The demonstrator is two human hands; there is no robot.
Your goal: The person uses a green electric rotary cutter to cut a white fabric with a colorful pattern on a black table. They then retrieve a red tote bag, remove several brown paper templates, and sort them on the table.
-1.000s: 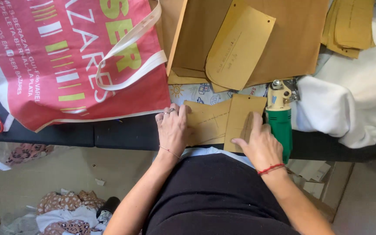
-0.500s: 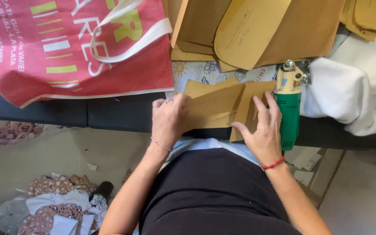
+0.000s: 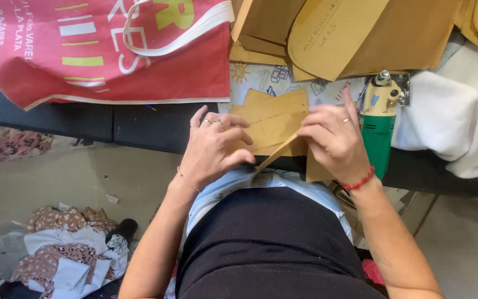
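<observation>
Brown card pattern pieces (image 3: 272, 119), flat and thin, lie stacked at the near edge of the dark worktop (image 3: 139, 124), partly over printed cloth (image 3: 272, 75). Left hand (image 3: 214, 147) grip: fingers curled onto the stack's left edge. Right hand (image 3: 336, 138) grip: pinching one piece, its lower corner bending up. Judged light, semi-stiff, creasable; best taken by the edges. Green cutting tool (image 3: 380, 119) just right.

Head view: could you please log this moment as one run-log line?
left hand: grips cardboard patterns | right hand: grips same | green cutter: beside right hand
</observation>
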